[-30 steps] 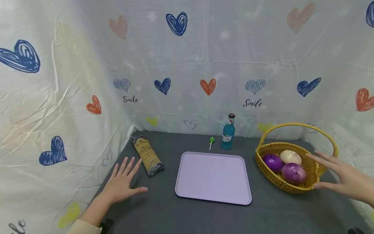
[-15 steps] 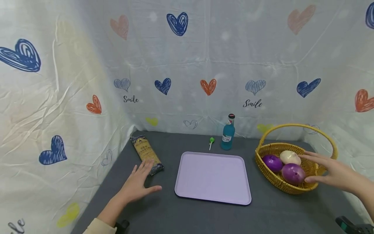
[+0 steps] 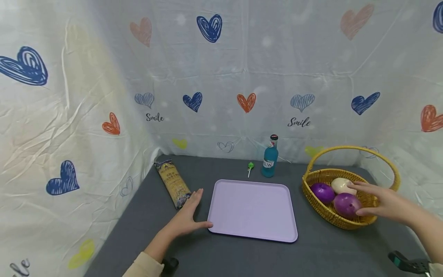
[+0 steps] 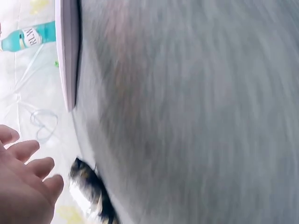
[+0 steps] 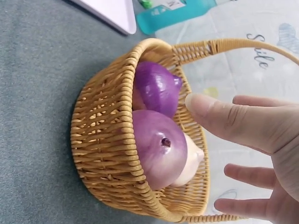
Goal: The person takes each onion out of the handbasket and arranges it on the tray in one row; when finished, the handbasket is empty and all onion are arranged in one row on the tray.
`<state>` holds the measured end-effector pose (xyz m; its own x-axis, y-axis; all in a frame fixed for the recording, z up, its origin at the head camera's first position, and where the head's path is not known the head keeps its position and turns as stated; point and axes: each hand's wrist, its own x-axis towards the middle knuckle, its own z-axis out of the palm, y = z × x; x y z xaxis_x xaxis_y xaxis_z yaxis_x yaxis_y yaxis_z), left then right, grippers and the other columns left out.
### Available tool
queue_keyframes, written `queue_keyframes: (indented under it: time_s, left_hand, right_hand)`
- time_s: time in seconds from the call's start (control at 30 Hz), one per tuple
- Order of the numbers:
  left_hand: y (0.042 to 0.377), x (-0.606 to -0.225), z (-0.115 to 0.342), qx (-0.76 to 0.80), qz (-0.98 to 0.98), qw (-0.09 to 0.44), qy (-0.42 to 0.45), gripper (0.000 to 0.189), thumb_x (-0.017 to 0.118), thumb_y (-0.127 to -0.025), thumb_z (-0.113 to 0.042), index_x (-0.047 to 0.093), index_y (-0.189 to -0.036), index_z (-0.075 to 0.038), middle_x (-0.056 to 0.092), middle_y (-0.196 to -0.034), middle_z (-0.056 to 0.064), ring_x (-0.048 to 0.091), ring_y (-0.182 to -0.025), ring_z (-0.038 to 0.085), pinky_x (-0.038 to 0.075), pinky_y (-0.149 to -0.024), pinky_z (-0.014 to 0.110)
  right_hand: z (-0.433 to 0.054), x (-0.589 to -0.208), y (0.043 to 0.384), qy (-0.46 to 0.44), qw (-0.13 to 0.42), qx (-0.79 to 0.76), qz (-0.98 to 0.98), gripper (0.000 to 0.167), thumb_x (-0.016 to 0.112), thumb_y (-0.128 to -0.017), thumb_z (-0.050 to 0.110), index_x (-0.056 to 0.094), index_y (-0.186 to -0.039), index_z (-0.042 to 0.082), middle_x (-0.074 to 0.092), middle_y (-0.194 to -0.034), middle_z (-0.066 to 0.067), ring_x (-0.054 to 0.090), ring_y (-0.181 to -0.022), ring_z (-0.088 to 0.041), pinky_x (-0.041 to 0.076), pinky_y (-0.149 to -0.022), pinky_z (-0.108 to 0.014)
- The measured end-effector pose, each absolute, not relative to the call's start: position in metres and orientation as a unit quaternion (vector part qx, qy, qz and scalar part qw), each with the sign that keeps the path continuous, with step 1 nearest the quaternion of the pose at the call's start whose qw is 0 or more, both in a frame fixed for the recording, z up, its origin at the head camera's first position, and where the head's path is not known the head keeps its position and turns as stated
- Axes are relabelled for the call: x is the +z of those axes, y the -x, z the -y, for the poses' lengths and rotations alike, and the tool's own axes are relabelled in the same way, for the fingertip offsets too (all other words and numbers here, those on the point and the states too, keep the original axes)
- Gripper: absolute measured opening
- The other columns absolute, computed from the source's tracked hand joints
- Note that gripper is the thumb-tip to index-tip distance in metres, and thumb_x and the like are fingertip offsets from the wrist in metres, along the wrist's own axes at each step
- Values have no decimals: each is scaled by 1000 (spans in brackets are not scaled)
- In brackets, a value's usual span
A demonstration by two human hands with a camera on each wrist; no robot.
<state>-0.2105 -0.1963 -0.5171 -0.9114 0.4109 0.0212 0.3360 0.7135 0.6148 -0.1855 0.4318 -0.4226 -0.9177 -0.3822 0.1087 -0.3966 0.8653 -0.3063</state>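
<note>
My left hand (image 3: 183, 220) is over the dark table with its fingers extended and holds nothing. Its thumb tip reaches the near left corner of the lilac tray (image 3: 252, 211); whether they touch I cannot tell. Just beyond its fingers lies a long gold packet (image 3: 173, 182) with dark ends. On the right, my right hand (image 3: 389, 204) hovers at the wicker basket (image 5: 103, 135), fingers and thumb spread. Inside the basket are a dark purple onion (image 5: 156, 88), a lighter purple onion (image 5: 159, 147) and a white onion (image 5: 190, 163). The right wrist view shows the hand gripping none of them.
A blue bottle (image 3: 270, 158) stands upright behind the tray. Beside it lies a green lollipop (image 3: 250, 167). The basket's tall handle (image 3: 353, 147) arches over the onions. A white cloth (image 3: 221, 77) printed with hearts hangs around the table's back and sides.
My left hand has moved right, from beside the gold packet to the tray's near left corner. My right hand has moved left, further over the basket and closer to the onions.
</note>
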Motion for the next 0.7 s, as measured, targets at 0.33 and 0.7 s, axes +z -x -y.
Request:
queue_keyframes:
  time_s: [0.33, 0.7]
  left_hand:
    - [210, -528, 175, 337, -913, 105, -203, 129, 87, -69, -58, 14, -163, -10, 14, -169, 17, 11, -156, 39, 21, -121, 65]
    - [209, -536, 174, 323, -911, 122, -224, 117, 88, -72, -50, 28, -157, 3, 26, -164, 21, 18, -154, 39, 19, -123, 61]
  right_hand:
    - [-434, -436, 194, -222, 37, 131, 966, 71, 90, -71, 35, 65, -132, 11, 64, -133, -18, 60, -111, -48, 59, -78, -41]
    - [-428, -440, 203, -213, -25, 145, 966, 71, 90, -68, 31, 65, -130, 4, 55, -137, -35, 58, -114, -56, 55, -83, -60]
